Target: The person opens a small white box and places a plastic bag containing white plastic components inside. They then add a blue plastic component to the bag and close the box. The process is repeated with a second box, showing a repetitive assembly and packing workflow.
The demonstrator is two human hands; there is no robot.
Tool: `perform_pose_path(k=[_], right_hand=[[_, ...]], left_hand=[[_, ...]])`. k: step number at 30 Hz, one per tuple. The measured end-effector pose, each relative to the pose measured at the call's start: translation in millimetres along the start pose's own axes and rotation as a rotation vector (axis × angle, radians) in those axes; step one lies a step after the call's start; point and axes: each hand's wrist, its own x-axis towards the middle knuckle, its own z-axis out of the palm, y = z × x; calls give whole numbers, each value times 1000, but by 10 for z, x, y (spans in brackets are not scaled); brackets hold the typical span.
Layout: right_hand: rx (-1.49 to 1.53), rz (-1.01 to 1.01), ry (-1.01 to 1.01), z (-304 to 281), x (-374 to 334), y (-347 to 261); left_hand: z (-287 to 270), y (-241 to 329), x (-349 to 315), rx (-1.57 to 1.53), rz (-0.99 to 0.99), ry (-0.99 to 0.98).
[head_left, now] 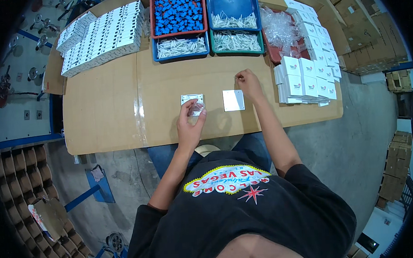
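Observation:
My left hand (191,125) has its thumb and fingers closed round a crumpled clear plastic piece (196,108), which looks like a small bag. It lies over a pale square plate (186,98) with small dark holes, flat on the cardboard. To the right, a plain white square piece (233,100) lies on the cardboard. Just beyond its upper right corner, my right hand (249,83) is closed in a pinch. A tiny thing shows at its fingertips, too small to name.
Cardboard (104,106) covers the table. At the back stand a red tray (153,20) of blue parts, a blue tray (155,52) and a green tray (237,53) of white pieces. White boxes are stacked left (103,39) and right (301,81), near clear bags (280,29).

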Motion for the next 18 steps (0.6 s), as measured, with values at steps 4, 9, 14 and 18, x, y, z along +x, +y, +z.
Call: perform_pose_path(k=[4, 9, 14, 18], right_hand=[[-40, -105, 86, 80, -2, 59], [685, 146, -45, -161, -130, -632], [855, 121, -263, -637, -463, -1436], [785, -28, -256, -692, -608, -1680]], left_hand=[[22, 109, -4, 10, 5, -37], [-39, 233, -6, 111, 157, -5], [-64, 325, -2, 131, 203, 9], [-31, 353, -12, 129, 230, -1]])
